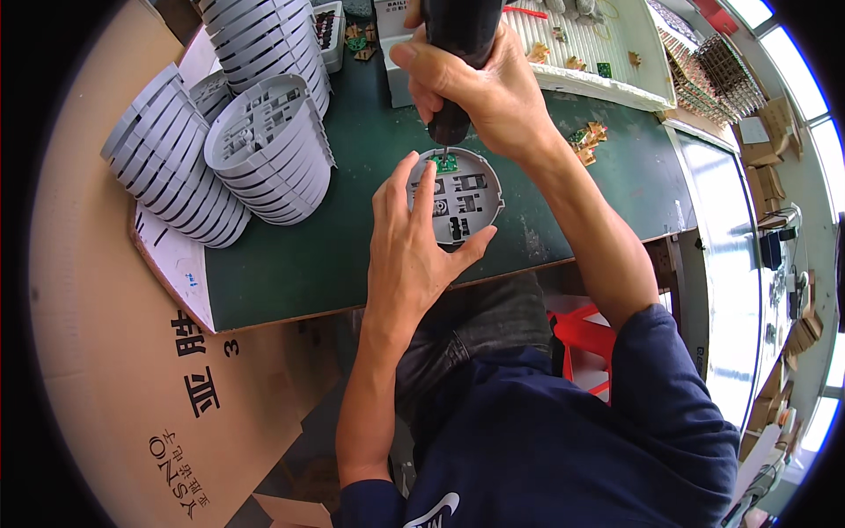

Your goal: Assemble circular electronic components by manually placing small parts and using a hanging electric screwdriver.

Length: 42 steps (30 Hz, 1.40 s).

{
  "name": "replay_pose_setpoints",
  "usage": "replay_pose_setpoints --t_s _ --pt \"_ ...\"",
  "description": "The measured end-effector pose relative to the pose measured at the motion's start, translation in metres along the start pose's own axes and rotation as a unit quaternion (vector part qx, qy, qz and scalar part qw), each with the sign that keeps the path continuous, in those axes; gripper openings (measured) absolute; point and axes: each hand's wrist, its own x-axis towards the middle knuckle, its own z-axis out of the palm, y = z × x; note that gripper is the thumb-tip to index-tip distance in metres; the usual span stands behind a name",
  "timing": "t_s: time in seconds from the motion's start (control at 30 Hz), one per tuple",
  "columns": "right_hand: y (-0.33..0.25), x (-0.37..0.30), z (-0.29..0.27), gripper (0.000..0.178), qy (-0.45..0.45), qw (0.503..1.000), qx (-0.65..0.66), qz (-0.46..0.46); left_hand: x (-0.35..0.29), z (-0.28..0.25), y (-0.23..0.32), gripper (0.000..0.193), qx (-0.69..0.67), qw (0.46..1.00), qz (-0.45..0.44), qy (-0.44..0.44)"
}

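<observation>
**Black driver (462, 35) upright over the green board (452, 165) in my grey housing (456, 201)**

My right hand (493, 95) is wrapped around the black driver, gripping it above the housing. The thin bit points down at the small green board, which sits inside the far edge of the round housing; I cannot tell whether it presses on a screw. My left hand (407, 251) is spread wide over the housing's near left side, index fingertip by the board, thumb by the lower right rim. Dark fittings sit in the housing's other recesses.

The housing lies on the green tabletop (282, 273), near its front edge, between my 2 arms. To my left stand 3 tall stacks of grey housings: a leaning stack (176, 163), a nearer stack (268, 172) and a back stack (268, 48). A white tray (607, 95) holding small boards sits at the far right, and a cluster of green and tan pieces (588, 143) lies just in front of it. Below, on my right, there is a red stool (585, 337).
</observation>
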Motion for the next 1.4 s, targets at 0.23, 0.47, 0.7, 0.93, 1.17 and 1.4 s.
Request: replay_pose_setpoints --t_s 0.23,0.47,0.7,0.93,1.17,1.4 --pt "-0.002 0.004 0.0 0.026 0.0 1.0 -0.023 0.018 0.003 0.0 0.0 0.086 -0.005 1.0 -0.004 0.003" --pt "-0.009 0.016 -0.008 0.051 -0.059 0.997 -0.041 0.03 0.001 -0.001 0.0 0.089 -0.02 1.0 0.0 0.015" --pt "0.002 -0.041 -0.025 0.065 -0.022 0.968 -0.249 0.03 0.002 -0.014 0.008 0.091 -0.037 0.989 0.09 0.113" --pt "-0.029 -0.124 -0.091 0.051 0.081 0.98 -0.148 0.103 0.042 -0.096 0.02 0.07 -0.047 0.989 0.137 0.023" --pt "-0.085 -0.28 -0.283 0.047 0.394 0.562 -0.721 0.099 0.121 -0.205 -0.036 0.069 0.167 0.96 -0.037 -0.22" --pt "-0.086 -0.471 -0.409 0.058 0.275 0.513 -0.746 0.323 0.146 -0.203 -0.028 0.067 0.171 0.94 -0.09 -0.28"
